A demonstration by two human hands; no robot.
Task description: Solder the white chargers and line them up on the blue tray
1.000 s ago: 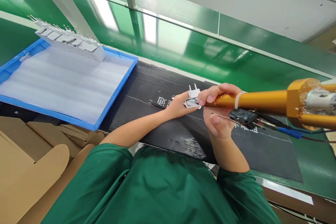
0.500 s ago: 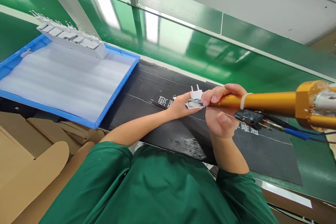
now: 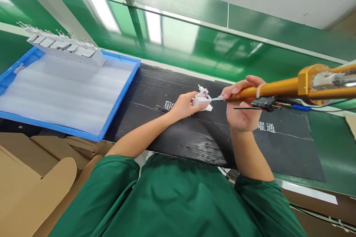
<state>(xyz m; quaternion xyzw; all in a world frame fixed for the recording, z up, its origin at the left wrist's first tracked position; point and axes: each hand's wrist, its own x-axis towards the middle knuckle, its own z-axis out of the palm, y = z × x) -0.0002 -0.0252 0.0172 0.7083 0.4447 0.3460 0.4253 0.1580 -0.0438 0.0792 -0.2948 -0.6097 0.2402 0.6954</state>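
My left hand (image 3: 185,106) is closed around a small white plug adapter housing (image 3: 200,100), which looks open at the top. A white piece with plug pins (image 3: 203,90) is tilted up at its far side. My right hand (image 3: 244,108) grips a gold tube-shaped glue dispenser (image 3: 280,89) from the right, fingers near its front end. The dispenser's thin pale nozzle (image 3: 216,99) points left, its tip at the housing's opening; whether it touches is too small to tell. A black switch (image 3: 264,104) is tied under the tube.
On the left, a blue tray (image 3: 118,107) lined with white foam holds a row of white plug adapters (image 3: 66,50), pins up, at its back edge. Cardboard (image 3: 36,181) lies below it. A black mat (image 3: 183,137) covers the green bench (image 3: 333,140) under my hands.
The dispenser and my right hand have drawn back to the right, exposing the nozzle. The white housing has turned in my left hand, and its pin piece now tilts differently. The view has shifted slightly.
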